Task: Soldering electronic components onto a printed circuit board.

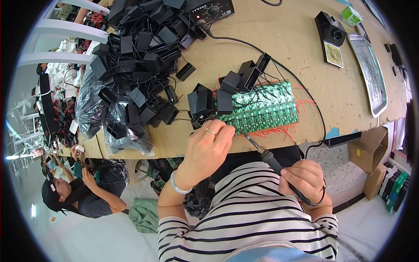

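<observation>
A green circuit board panel (266, 105) lies on the table with red wires sticking out along its edges. My right hand (303, 181) grips a soldering iron (273, 161), its tip close to the panel's near edge. At the panel's near left corner, my left hand (209, 144) is closed, fingers pinched together. What it pinches is hidden, though a thin black wire runs close by. Several black plastic housings (224, 101) with black wires rest on and beside the panel's left and far sides.
A large heap of black housings (144, 56) with tangled wires covers the table's left, beside clear plastic bags (122, 135). Behind it stands a soldering station (211, 9), its cable curving round the panel. At right are an iron stand (331, 32) and a metal tray (371, 74). A person (83, 187) works at left.
</observation>
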`<state>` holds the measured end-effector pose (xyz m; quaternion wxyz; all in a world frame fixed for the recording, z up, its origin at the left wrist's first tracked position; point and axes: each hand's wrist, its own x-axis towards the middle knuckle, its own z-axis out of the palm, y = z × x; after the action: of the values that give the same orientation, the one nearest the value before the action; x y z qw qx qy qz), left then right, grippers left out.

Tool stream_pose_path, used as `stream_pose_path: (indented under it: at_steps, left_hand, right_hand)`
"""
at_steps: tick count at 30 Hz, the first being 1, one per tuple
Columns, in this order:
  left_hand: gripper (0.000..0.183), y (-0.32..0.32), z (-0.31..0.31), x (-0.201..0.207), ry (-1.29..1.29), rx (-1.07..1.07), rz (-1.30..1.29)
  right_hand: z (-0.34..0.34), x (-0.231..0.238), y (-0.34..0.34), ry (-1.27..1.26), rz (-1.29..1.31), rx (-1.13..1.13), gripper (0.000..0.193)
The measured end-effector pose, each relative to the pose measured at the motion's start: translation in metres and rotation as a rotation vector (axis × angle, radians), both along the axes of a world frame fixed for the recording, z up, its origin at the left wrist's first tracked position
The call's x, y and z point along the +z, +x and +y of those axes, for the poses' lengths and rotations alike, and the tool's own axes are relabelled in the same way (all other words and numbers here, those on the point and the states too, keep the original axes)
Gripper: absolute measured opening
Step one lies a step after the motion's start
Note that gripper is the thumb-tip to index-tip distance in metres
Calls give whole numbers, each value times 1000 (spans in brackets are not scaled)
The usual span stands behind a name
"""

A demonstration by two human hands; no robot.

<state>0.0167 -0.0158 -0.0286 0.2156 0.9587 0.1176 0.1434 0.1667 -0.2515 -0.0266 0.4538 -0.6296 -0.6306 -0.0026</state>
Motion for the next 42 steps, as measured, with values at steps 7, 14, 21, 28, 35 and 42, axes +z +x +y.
stream_pose_path:
  at_steps: [7, 14, 21, 28, 35, 42]
  left_hand:
    - [17, 3, -3, -4, 26, 5, -66]
    - [18, 2, -4, -4, 30, 10, -44]
    - [17, 2, -7, -4, 37, 14, -44]
    - [17, 4, -7, -5, 98, 14, -36]
    - [14, 0, -10, -2, 188, 56, 33]
    - [17, -8, -8, 4, 36, 224, -162]
  right_hand:
    - [2, 5, -1, 9, -144, 59, 16]
    - [6, 14, 3, -38, -307, 164, 11]
    - [-9, 13, 2, 66, -210, 79, 18]
    - [-10, 15, 1, 56, -152, -84, 21]
    - [-9, 17, 2, 27, -142, -99, 20]
    - [-9, 19, 1, 14, -126, -151, 18]
